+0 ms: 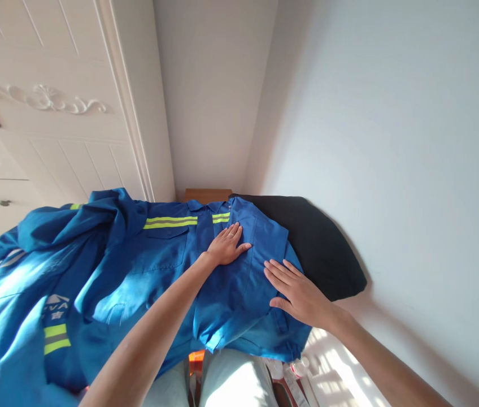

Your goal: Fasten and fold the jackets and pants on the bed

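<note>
A blue work jacket with yellow and grey reflective stripes lies spread out, its right part folded inward over the front. My left hand rests flat on the folded part near the collar, fingers spread, a ring on one finger. To its right, my right hand lies over the outer edge of the fold with its fingers stretched out. Neither hand grips the cloth. Under the jacket's right side sits a black curved surface.
More blue clothing is heaped at the left, with a white logo. A white cabinet door stands behind it; a pale wall rises at the right. Below are the person's light trousers and small items.
</note>
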A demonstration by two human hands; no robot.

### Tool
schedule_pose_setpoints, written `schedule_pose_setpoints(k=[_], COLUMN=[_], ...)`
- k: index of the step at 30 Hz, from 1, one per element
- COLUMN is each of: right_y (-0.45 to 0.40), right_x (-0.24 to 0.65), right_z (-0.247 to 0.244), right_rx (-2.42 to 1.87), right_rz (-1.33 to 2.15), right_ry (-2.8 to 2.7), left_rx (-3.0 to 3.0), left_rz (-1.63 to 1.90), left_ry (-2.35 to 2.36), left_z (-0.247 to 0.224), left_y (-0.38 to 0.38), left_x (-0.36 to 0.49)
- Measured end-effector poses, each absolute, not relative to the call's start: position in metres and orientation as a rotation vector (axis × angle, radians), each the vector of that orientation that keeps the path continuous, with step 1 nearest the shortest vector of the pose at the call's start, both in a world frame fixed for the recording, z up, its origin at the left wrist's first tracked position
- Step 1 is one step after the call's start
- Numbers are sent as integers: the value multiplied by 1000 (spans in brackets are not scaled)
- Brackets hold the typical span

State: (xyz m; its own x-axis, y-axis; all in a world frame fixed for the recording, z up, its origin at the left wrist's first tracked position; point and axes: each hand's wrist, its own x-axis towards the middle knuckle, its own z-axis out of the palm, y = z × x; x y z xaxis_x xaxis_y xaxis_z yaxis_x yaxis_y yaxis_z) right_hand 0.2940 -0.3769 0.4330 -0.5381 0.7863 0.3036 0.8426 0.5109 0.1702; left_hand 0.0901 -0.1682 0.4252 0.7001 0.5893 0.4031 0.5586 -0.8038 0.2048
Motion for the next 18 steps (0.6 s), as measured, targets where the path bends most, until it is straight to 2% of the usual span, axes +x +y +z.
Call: schedule_pose_setpoints(k=[10, 14, 18], right_y=[-414, -420, -417], right_x=[293, 272, 241], right_z=[408, 430, 467], right_rx=[-1514, -1390, -1221], right_rz=[-424, -364, -201], right_ry=[-2407, -2419, -2480], left_rx=[2493, 2375, 2366], left_rz=[1191, 1454, 1691], left_ry=[840, 906, 880], left_z=[445, 466, 486], left_y=[-179, -201, -217], left_x=[79, 50, -14])
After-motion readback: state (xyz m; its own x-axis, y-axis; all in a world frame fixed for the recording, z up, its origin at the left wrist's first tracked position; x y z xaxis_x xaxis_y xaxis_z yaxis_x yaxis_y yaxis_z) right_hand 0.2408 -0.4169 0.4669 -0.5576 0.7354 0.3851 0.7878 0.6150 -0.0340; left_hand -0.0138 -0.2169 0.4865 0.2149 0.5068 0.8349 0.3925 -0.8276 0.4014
